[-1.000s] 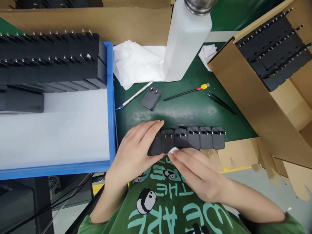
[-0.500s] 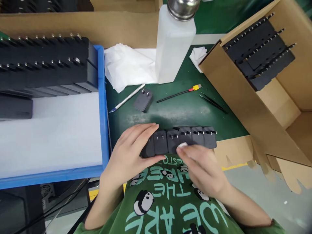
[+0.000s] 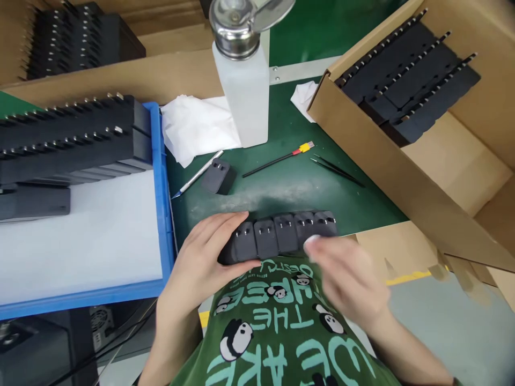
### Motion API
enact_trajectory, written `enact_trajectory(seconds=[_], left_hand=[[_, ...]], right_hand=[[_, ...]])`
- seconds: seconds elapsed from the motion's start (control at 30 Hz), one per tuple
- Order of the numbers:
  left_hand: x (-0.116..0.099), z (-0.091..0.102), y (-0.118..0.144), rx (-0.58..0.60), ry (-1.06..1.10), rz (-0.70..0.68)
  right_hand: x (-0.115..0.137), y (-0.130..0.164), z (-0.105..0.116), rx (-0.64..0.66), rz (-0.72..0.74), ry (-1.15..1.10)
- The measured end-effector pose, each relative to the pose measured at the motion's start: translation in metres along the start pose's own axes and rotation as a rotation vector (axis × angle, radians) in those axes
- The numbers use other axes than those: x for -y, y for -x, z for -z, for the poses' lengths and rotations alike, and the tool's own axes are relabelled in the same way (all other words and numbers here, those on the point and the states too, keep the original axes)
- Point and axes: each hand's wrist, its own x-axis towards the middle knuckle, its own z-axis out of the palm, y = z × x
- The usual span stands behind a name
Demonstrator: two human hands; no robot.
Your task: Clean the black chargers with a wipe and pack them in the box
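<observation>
A row of several black plug adapters [image 3: 266,238] lies side by side at the table's near edge, metal prongs facing up. My left hand [image 3: 209,257] is closed round the left end of this row, thumb on the near side and fingers on the far side. Pinched in the fingertips of my right hand [image 3: 350,276] is a small white wipe [image 3: 311,242], held at the near side of the row toward its right end. Motion blurs the right hand, and only a bit of the wipe shows. Beyond the row, a single black adapter [image 3: 219,176] sits apart.
A craft knife [image 3: 199,174], a short USB cable [image 3: 279,162] and tweezers [image 3: 338,170] lie on the green table. Behind them stand a white pump bottle [image 3: 247,99] and white paper [image 3: 197,126]. A blue tray [image 3: 164,214] is left, a cardboard box [image 3: 378,145] right, both with adapters.
My right hand with the wipe has moved right along the row. My left hand keeps hold of the left end. The camera view has shifted and tilted.
</observation>
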Motion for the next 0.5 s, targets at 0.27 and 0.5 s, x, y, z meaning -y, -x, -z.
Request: enact_trajectory(seconds=[0.27,0.5], left_hand=[[-0.008,0.001,-0.009,0.004,-0.092,-0.062],[-0.006,-0.002,-0.014,-0.011,-0.065,-0.097]], right_hand=[[-0.014,0.015,0.006,-0.173,-0.07,0.163],[-0.014,0.008,0.008,-0.05,0.019,0.104]])
